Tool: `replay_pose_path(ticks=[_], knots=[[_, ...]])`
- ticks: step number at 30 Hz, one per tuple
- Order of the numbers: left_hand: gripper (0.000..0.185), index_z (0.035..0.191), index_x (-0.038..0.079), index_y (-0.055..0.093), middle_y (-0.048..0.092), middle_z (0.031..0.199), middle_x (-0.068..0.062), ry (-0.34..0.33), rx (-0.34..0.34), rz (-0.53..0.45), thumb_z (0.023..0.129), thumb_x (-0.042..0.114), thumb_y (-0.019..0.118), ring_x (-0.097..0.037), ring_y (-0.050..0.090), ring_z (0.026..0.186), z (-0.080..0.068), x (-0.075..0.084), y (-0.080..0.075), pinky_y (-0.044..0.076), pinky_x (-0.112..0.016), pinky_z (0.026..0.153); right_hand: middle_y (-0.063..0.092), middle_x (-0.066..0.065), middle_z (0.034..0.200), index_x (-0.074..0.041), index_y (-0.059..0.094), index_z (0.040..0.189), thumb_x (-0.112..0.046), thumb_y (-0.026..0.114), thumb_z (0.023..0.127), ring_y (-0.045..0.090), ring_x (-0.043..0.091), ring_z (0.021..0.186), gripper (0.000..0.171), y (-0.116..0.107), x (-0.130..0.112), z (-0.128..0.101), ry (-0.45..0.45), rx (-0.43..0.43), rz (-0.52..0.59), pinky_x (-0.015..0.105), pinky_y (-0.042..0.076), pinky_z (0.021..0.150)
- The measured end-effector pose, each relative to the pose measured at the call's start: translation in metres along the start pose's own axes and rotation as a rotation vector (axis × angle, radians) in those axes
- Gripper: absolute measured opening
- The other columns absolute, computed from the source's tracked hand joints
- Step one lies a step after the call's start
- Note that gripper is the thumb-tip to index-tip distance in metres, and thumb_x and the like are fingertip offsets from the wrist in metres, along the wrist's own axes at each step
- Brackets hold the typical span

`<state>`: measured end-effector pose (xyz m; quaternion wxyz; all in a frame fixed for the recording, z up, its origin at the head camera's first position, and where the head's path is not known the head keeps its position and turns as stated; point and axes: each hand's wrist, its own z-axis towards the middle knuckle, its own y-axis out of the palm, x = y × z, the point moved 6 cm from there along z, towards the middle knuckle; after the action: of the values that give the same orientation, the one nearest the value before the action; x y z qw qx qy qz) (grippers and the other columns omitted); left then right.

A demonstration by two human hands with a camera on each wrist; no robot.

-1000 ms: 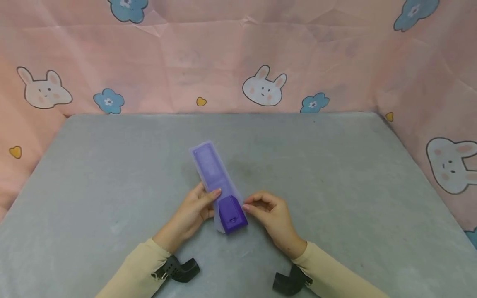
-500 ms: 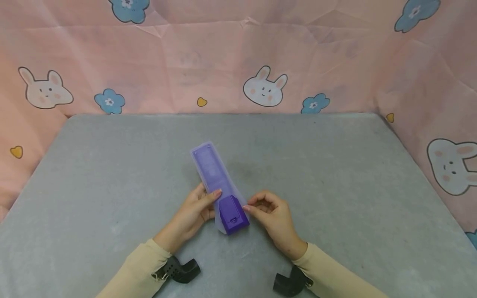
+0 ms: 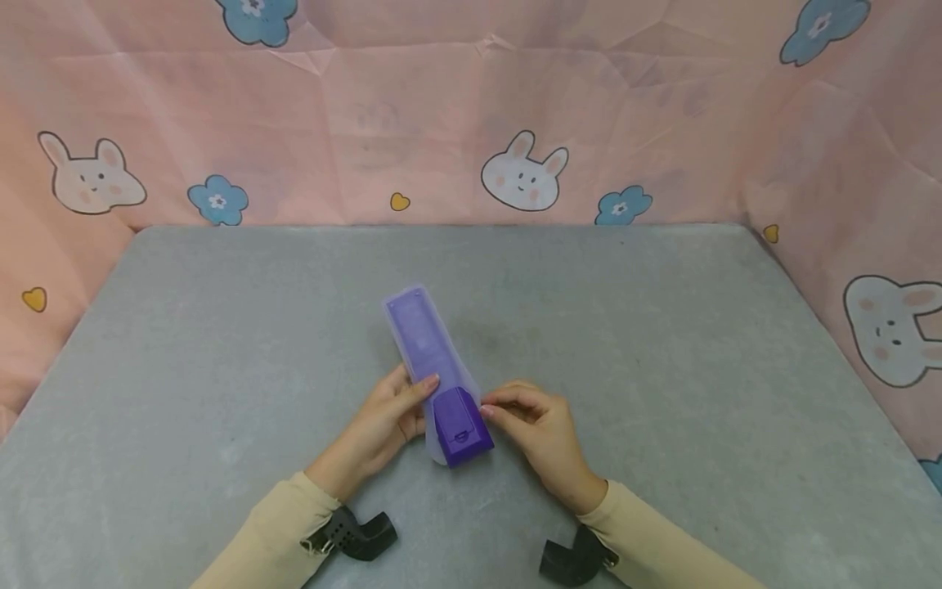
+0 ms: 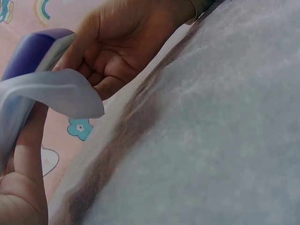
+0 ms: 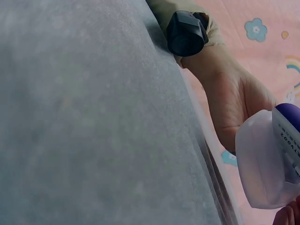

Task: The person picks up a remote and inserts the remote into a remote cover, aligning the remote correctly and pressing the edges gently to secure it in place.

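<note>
A purple remote control [image 3: 459, 425] in a translucent silicone cover [image 3: 423, 323] is held back side up over the table. Its near end sticks out bare of the cover, whose loose end [image 4: 70, 93] hangs away below it in the left wrist view. My left hand [image 3: 379, 421] grips the covered middle, thumb on top and fingers underneath. The thumb and forefinger of my right hand [image 3: 540, 433] pinch at the right edge, where cover and bare end meet. In the right wrist view, printed lettering shows on the remote's pale face [image 5: 288, 136].
A grey cloth-covered table [image 3: 221, 352] lies beneath both hands. Behind it hangs a pink curtain [image 3: 434, 106] with printed rabbits and flowers. Black wrist cameras sit on the left cuff [image 3: 361, 533] and right cuff [image 3: 574, 560].
The remote control's far end has dipped slightly toward me, and its near end has slid a little nearer. Both hands keep almost the same places.
</note>
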<state>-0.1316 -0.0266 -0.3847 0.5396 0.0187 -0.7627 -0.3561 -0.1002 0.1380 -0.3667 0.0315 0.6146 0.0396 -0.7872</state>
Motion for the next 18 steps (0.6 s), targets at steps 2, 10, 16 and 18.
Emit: replay_pose_path(ticks=[2, 10, 16, 18], knots=[[0.056, 0.137, -0.007, 0.027, 0.065, 0.104, -0.003, -0.003, -0.002, -0.001, 0.095, 0.015, 0.056, -0.017, 0.065, 0.093, 0.0003, -0.0007, -0.0001, 0.055, -0.036, 0.081, 0.064, 0.010, 0.089, 0.008, 0.068, 0.091, 0.003, 0.068, 0.083, 0.061, 0.015, 0.087, 0.009, -0.0001, 0.0000, 0.0001, -0.006, -0.002, -0.006, 0.025, 0.054, 0.079], [0.056, 0.137, -0.007, 0.026, 0.065, 0.105, -0.003, -0.020, -0.013, -0.002, 0.095, 0.015, 0.056, -0.018, 0.065, 0.093, -0.0010, -0.0047, -0.0006, 0.055, -0.037, 0.082, 0.064, 0.013, 0.086, 0.007, 0.069, 0.088, 0.004, 0.069, 0.082, 0.060, 0.013, 0.084, 0.007, 0.0009, -0.0009, -0.0030, -0.033, 0.001, -0.047, 0.022, 0.054, 0.075], [0.057, 0.137, -0.007, 0.026, 0.065, 0.104, -0.002, -0.018, -0.018, 0.008, 0.095, 0.016, 0.057, -0.017, 0.066, 0.092, -0.0004, -0.0032, -0.0003, 0.055, -0.036, 0.081, 0.064, 0.018, 0.084, 0.008, 0.070, 0.086, 0.001, 0.069, 0.083, 0.060, 0.012, 0.082, 0.008, 0.0005, -0.0019, -0.0021, -0.048, 0.020, -0.061, 0.020, 0.054, 0.072], [0.057, 0.137, -0.007, 0.026, 0.065, 0.104, -0.002, -0.020, -0.016, 0.010, 0.095, 0.016, 0.056, -0.017, 0.066, 0.092, -0.0001, -0.0026, 0.0000, 0.055, -0.036, 0.081, 0.064, 0.018, 0.083, 0.008, 0.070, 0.085, 0.000, 0.069, 0.083, 0.060, 0.011, 0.081, 0.008, 0.0001, -0.0023, -0.0016, -0.048, 0.029, -0.070, 0.020, 0.054, 0.072]])
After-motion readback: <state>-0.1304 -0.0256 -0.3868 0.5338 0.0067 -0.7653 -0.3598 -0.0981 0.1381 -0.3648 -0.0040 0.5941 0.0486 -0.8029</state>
